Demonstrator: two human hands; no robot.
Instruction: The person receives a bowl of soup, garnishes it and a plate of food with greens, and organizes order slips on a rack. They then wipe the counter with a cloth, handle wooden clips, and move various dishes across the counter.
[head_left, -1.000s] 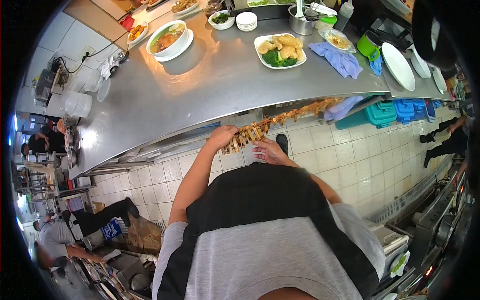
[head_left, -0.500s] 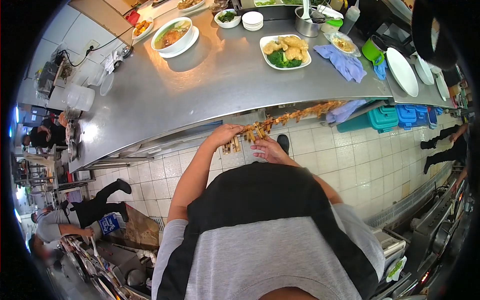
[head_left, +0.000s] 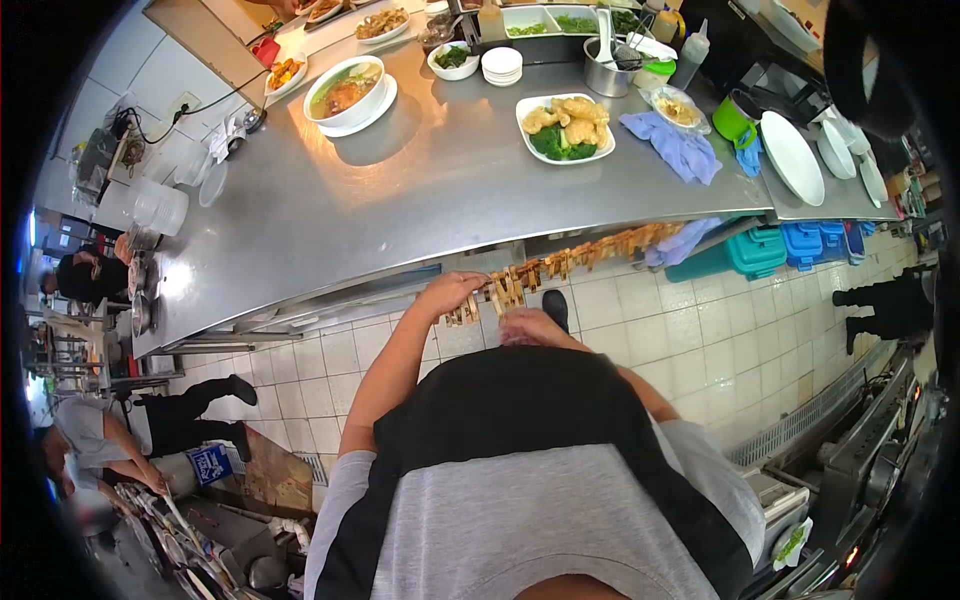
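Along the underside of the counter's front edge runs a row of wooden clothespins [head_left: 583, 257], many hanging down side by side. At its left end, my left hand [head_left: 450, 293] is closed, with thumb and fingers pinching a clothespin or the line they hang on. Several clothespins [head_left: 508, 286] hang just right of those fingertips. Below them and close to my apron, my right hand [head_left: 535, 328] has its fingers curled in and blurred by motion; whether anything is in it cannot be made out.
On the steel counter [head_left: 400, 190] stand a soup bowl [head_left: 345, 97], a plate of broccoli and fried pieces [head_left: 567, 130], small white dishes [head_left: 502, 66] and a blue cloth [head_left: 675, 145]. Teal bins [head_left: 750, 252] sit below. A co-worker [head_left: 110, 440] is at the left, another person's legs at the right.
My right hand has drawn down toward my apron from the clothespins, its spread fingers now curled. My left hand has stayed at the row's left end. The camera view has shifted slightly.
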